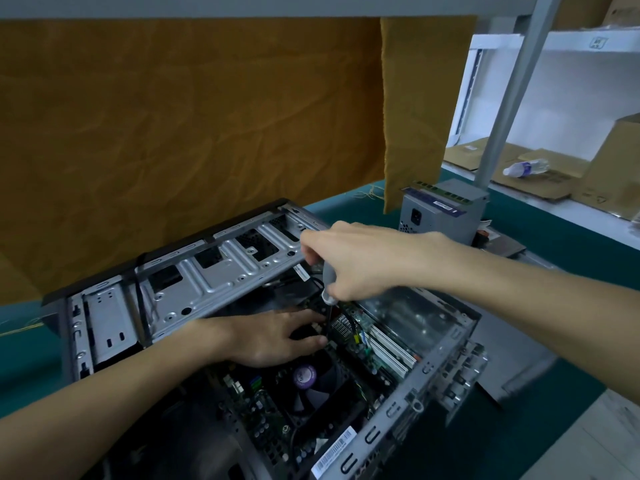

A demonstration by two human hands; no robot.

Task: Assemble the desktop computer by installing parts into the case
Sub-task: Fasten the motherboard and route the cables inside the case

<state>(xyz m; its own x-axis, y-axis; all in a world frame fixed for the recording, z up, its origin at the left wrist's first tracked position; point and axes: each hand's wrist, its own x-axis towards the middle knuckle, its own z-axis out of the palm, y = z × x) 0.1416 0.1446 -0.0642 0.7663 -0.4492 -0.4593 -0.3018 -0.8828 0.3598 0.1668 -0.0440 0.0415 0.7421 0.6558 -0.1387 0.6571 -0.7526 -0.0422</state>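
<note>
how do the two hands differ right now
The right hand grips a screwdriver by its grey handle, tip down; the left hand holds no tool, its fingers resting on the parts below. The right hand is raised above the case; the left reaches down inside it. Both work near the small heatsink.

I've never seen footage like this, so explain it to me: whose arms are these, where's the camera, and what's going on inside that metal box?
There is one picture, taken by a camera worn on a person's head, looking down at their own bare arms. The metal box is an open desktop computer case lying on a green mat. The right hand grips a grey-handled screwdriver, pointed down into the case beside a small heatsink. The left hand rests inside on the motherboard, above the cooling fan. A grey power supply stands behind on the mat, not yet installed.
</note>
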